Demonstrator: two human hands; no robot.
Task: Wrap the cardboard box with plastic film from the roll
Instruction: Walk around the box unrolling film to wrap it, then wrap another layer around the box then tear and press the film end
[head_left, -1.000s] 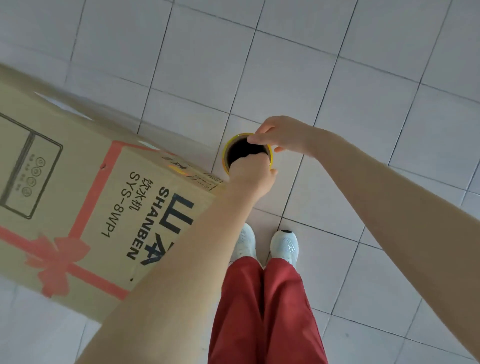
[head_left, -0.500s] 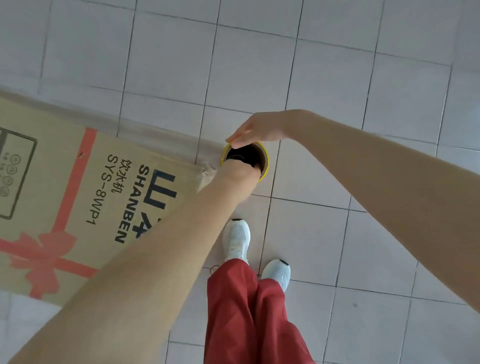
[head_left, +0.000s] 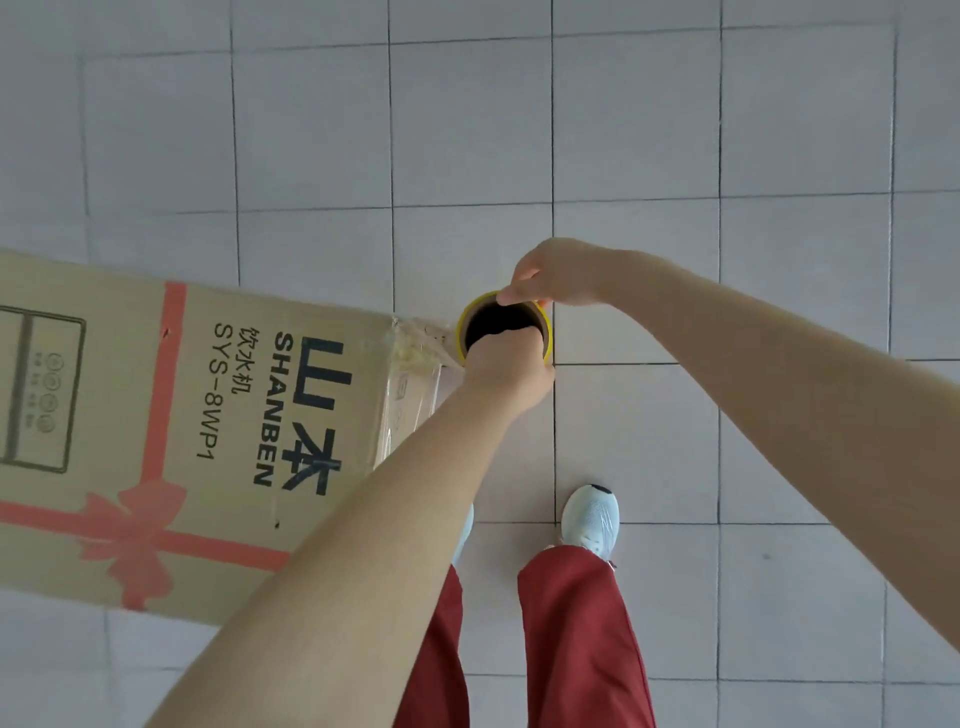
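Since the box (head_left: 182, 415) lies on its side at the left of the floor (head_left: 727, 130), printed face up, wrapping proceeds round its right-hand end. Film (head_left: 415, 356) is bunched at the upper right corner and runs down over the end face, where it shows as a glossy sheet. Just beside that corner the roll (head_left: 498, 321) is held upright and seen end-on, its yellow rim near the box but not touching it. On the near side the left hand (head_left: 511, 369) has its fingers hooked down into the core, while the right hand (head_left: 558, 273) pinches the far rim from above. One shoe (head_left: 592, 519) is stepped forward below red trousers (head_left: 571, 639). In my judgement the step in hand is carrying the roll round the corner. To do this well, the roll should stay vertical and close to the box, with a steady pull so that the sheet lays flat instead of roping as it has at the corner. The core should turn freely on the fingers. Against the frame half a second earlier, the box edge sits less tilted in view, the end face with its film is now exposed, and the feet have changed places. The roll remains at the same corner, and both grips are unchanged.
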